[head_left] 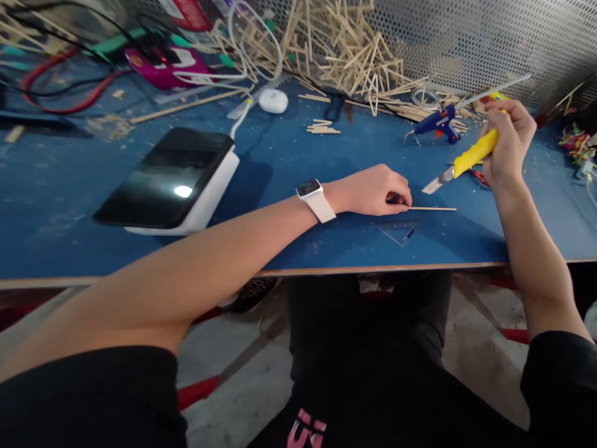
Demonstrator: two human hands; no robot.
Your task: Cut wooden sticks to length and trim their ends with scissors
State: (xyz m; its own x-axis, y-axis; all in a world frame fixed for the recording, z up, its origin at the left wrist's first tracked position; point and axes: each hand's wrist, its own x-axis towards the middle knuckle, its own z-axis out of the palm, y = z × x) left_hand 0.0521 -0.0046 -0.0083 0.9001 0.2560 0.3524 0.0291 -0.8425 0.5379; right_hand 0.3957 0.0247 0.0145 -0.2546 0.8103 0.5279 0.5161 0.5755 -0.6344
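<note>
My left hand, a white watch on its wrist, lies on the blue table with its fingers pinched on one end of a thin wooden stick that lies flat. My right hand is closed round a yellow utility knife, held just above the table. The knife's blade tip points down and left, a little above the stick near my left fingertips. A clear plastic triangle ruler lies just in front of the stick.
A blue glue gun stands behind the knife. A heap of wooden sticks fills the back against a perforated metal wall. A dark tablet on a white base lies at left, cables and a pink device behind it.
</note>
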